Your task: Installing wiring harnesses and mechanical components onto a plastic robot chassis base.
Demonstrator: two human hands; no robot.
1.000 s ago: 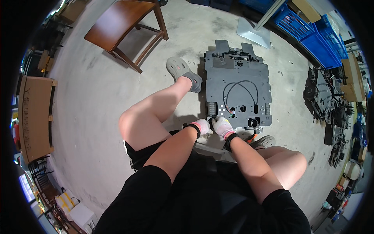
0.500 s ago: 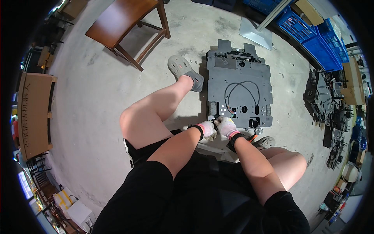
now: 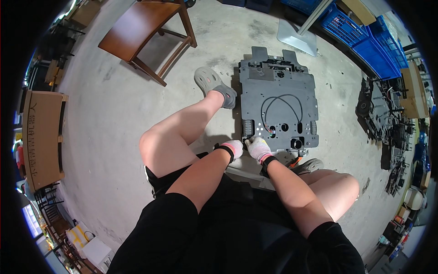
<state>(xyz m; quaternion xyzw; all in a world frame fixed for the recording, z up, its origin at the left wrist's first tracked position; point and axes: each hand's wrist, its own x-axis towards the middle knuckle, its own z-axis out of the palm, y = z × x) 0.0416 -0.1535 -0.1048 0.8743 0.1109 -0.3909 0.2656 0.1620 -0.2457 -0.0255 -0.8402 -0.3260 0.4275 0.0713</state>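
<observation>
A dark grey flat machine chassis point(image 3: 278, 86) lies on the floor between my legs, a loop of black cable point(image 3: 301, 109) on its top. My right hand point(image 3: 259, 150), in a white and pink glove, is at the chassis's near left corner. Its fingers are bent together, and whatever they pinch is too small to make out. Just left of that corner, my left hand point(image 3: 234, 149), gloved alike, is closed with its fingers curled out of sight; its contents are hidden. Near the right hand, an orange-handled tool point(image 3: 295, 162) rests by the chassis's front edge.
A brown wooden chair point(image 3: 141, 32) stands at the far left. Blue crates point(image 3: 344, 25) and a metal stand's base plate point(image 3: 296, 39) are at the far right. Black machine parts point(image 3: 381, 118) lie along the right. At the left is a large cardboard box point(image 3: 45, 137).
My left hand has drawn slightly left and up, and its fingers show less. The right hand has shifted a little left along the chassis's corner.
</observation>
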